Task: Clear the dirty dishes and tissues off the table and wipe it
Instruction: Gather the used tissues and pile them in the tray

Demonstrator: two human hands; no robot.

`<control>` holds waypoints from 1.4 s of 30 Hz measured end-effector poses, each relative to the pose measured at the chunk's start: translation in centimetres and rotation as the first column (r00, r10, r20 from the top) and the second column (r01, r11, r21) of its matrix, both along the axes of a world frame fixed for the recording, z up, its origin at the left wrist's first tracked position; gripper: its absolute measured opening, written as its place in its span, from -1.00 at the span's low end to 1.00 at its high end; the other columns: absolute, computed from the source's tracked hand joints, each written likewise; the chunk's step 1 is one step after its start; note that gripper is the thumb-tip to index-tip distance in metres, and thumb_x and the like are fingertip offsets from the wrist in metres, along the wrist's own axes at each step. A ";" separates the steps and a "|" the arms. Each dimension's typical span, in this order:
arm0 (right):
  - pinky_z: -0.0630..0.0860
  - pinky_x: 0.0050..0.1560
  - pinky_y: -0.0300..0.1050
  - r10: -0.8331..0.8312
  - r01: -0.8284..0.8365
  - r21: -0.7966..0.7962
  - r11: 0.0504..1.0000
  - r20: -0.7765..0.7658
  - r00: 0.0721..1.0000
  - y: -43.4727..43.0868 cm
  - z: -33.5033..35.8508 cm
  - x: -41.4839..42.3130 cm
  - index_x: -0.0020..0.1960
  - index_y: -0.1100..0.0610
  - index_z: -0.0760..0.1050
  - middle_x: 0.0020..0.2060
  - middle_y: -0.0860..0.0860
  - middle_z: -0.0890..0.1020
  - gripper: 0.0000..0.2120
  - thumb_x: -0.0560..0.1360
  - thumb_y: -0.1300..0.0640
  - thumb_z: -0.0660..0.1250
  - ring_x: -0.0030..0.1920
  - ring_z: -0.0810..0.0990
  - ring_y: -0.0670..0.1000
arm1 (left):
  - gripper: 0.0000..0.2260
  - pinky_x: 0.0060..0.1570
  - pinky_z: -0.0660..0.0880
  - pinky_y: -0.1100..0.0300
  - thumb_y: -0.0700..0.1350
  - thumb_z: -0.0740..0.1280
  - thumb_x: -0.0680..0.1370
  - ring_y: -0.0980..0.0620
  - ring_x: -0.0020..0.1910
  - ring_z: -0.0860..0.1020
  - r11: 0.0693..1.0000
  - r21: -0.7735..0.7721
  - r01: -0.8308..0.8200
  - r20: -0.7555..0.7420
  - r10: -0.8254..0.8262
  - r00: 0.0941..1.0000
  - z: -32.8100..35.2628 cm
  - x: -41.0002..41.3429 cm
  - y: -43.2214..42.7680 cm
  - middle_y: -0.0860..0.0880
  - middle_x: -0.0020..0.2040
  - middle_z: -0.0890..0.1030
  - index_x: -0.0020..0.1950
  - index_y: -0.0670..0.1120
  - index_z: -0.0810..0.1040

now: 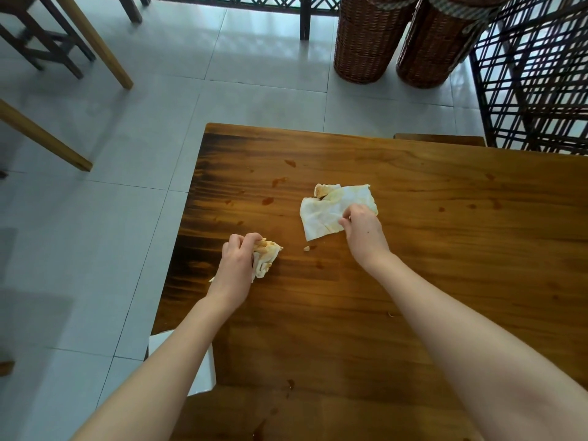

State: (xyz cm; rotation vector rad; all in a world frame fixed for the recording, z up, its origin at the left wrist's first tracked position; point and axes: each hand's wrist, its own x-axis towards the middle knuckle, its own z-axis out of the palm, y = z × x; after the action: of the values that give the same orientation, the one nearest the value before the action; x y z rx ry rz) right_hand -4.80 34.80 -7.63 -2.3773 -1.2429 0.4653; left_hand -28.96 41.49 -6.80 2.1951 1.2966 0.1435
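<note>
Dishes: none in view. Left hand (237, 259): gripping crumpled tissue (267, 256) near surface (445, 249) left edge. Right hand (362, 227): pinching flat stained tissue (324, 211) mid-surface. Remaining: tissue disposal, crumb (306, 248), sauce spots (268, 201), wiping.

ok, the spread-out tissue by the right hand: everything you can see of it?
The spread-out tissue is thin white paper, roughly rectangular, wrinkled, with yellow-orange stains and a crumpled, browner far corner. It lies mostly flat on the wooden table; the right hand pinches its near right edge.
</note>
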 end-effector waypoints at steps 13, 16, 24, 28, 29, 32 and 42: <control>0.51 0.07 -0.14 0.002 -0.002 0.013 1.000 -0.001 1.000 -0.8 0.3 -1.7 0.17 0.12 0.51 0.07 0.00 0.54 -0.74 0.49 0.15 0.38 0.10 0.51 -0.01 | -0.53 0.20 0.42 0.16 -0.25 0.37 0.52 -0.02 0.24 0.35 1.000 -0.019 -0.013 0.003 0.013 1.000 -0.4 -0.7 0.1 -0.12 0.31 0.37 0.40 -0.04 0.36; 0.51 0.02 -0.15 0.107 -0.107 -0.023 0.994 0.021 0.994 -1.4 0.6 -4.1 0.11 0.11 0.56 -0.02 -0.01 0.53 -0.76 0.46 0.09 0.41 0.00 0.51 -0.02 | -0.53 0.19 0.41 0.19 -0.25 0.37 0.52 -0.02 0.25 0.35 1.000 -0.026 -0.007 0.006 0.007 1.000 -0.4 -0.7 0.0 -0.12 0.31 0.37 0.39 -0.03 0.36; 0.46 -0.05 -0.15 0.262 -0.253 -0.089 0.963 0.101 0.960 -1.3 0.1 -6.5 0.04 0.10 0.62 -0.10 -0.01 0.49 -0.86 0.51 0.13 0.36 -0.06 0.46 -0.01 | -0.56 0.16 0.42 0.19 -0.25 0.36 0.52 -0.02 0.22 0.37 1.000 -0.004 -0.005 0.031 0.006 0.999 -0.7 -1.4 -0.2 -0.12 0.29 0.39 0.38 -0.05 0.38; 0.47 -0.08 -0.14 0.307 -0.296 -0.093 0.951 0.148 0.940 -1.3 -0.2 -6.7 0.00 0.12 0.60 -0.13 -0.01 0.49 -0.89 0.53 0.15 0.33 -0.11 0.44 -0.02 | -0.58 0.17 0.39 0.21 -0.23 0.33 0.54 -0.02 0.22 0.36 1.000 -0.016 -0.003 0.027 0.004 1.000 -0.8 -1.8 -0.4 -0.12 0.29 0.38 0.38 -0.05 0.37; 0.48 -0.09 -0.14 0.314 -0.303 -0.090 0.949 0.158 0.936 -1.3 -0.1 -6.7 0.00 0.12 0.60 -0.13 -0.01 0.50 -0.90 0.53 0.16 0.33 -0.11 0.44 -0.02 | -0.58 0.17 0.39 0.20 -0.23 0.33 0.54 -0.02 0.23 0.36 1.000 -0.021 -0.006 0.028 0.006 1.000 -0.8 -1.8 -0.4 -0.12 0.29 0.38 0.38 -0.05 0.37; 0.47 -0.11 -0.15 0.227 -0.227 -0.018 0.974 0.161 0.960 -0.5 0.2 -5.8 -0.08 0.13 0.59 -0.17 0.00 0.52 -0.94 0.51 0.18 0.34 -0.13 0.47 -0.01 | -0.56 0.19 0.41 0.18 -0.23 0.36 0.53 -0.01 0.23 0.36 0.999 -0.032 -0.009 0.030 0.010 1.000 -0.6 -1.5 -0.2 -0.11 0.30 0.38 0.39 -0.04 0.37; 0.50 0.06 -0.06 -0.023 0.019 0.040 0.999 0.095 0.995 2.9 0.6 -0.5 0.11 0.11 0.56 0.02 0.02 0.56 -0.80 0.49 0.16 0.38 0.07 0.49 0.02 | -0.55 0.21 0.40 0.18 -0.25 0.35 0.53 0.00 0.25 0.35 0.999 -0.046 -0.021 0.045 0.023 0.999 -0.8 -0.6 0.5 -0.10 0.31 0.38 0.40 -0.03 0.36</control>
State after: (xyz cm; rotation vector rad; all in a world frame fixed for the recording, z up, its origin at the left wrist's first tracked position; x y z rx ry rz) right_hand -5.30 37.69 -7.05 -2.4020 -1.2552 0.3205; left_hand -29.60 41.96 -7.56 2.1281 1.2868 0.1696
